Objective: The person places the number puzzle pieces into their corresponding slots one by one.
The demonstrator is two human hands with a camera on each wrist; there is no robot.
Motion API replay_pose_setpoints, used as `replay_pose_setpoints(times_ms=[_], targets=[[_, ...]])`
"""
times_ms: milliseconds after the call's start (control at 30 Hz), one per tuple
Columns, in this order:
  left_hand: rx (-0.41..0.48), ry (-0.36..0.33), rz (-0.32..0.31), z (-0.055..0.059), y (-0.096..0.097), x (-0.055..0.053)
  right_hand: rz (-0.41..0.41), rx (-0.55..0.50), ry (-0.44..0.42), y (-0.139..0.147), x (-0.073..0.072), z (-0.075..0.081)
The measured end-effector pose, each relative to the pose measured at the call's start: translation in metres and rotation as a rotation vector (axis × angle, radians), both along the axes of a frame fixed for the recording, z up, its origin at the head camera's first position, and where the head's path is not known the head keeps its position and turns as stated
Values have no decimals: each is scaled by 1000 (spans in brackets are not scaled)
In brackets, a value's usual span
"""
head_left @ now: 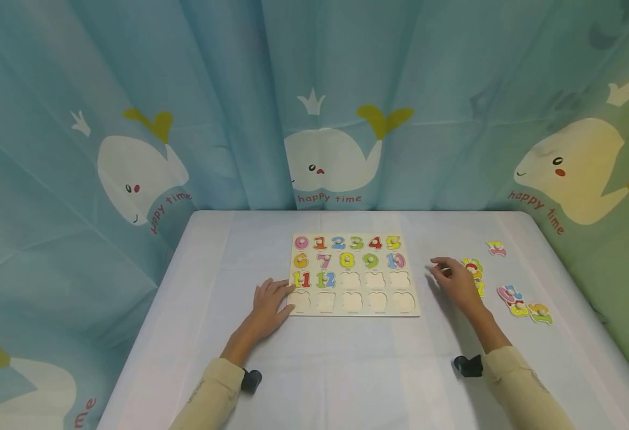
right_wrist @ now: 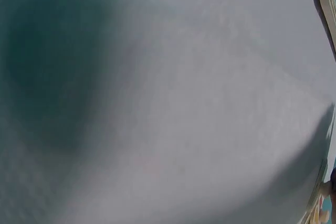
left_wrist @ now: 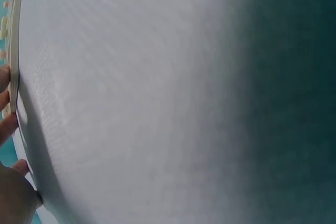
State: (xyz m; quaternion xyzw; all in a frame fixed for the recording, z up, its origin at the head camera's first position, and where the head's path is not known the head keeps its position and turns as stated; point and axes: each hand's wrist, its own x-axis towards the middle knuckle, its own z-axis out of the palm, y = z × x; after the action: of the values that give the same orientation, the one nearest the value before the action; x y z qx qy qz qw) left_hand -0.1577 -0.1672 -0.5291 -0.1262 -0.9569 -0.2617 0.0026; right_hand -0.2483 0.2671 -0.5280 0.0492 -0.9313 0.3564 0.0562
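A pale wooden number puzzle board (head_left: 365, 312) lies on the table, with colourful knobbed numbers 0 to 12 in its two upper rows and the left of its third. My left hand (head_left: 268, 307) rests at the board's left edge, fingers spread, fingertips on its rim; the left wrist view shows these fingers (left_wrist: 7, 127) against the board's side. Right of the board my right hand (head_left: 456, 283) is raised, thumb and index finger close together, pointing left. Whether a small pale sliver at the fingertips is a piece cannot be made out. Loose number pieces (head_left: 474, 267) lie partly under this hand.
Farther right lie more loose number pieces (head_left: 510, 294), some overlapping, and a single pink and yellow one (head_left: 497, 248) farther back. Several recesses in the board's lower rows are bare. A whale-print curtain (head_left: 228, 149) hangs behind the white-covered table (head_left: 346, 370).
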Motion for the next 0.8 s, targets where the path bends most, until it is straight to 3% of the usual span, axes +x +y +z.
replay_pose_setpoints(times_ms=[300, 800], targets=[[20, 14, -12, -2, -2, 0, -61, -46, 48, 10, 1, 6], [17, 7, -2, -1, 1, 0, -309, 7, 47, 35, 6, 13]])
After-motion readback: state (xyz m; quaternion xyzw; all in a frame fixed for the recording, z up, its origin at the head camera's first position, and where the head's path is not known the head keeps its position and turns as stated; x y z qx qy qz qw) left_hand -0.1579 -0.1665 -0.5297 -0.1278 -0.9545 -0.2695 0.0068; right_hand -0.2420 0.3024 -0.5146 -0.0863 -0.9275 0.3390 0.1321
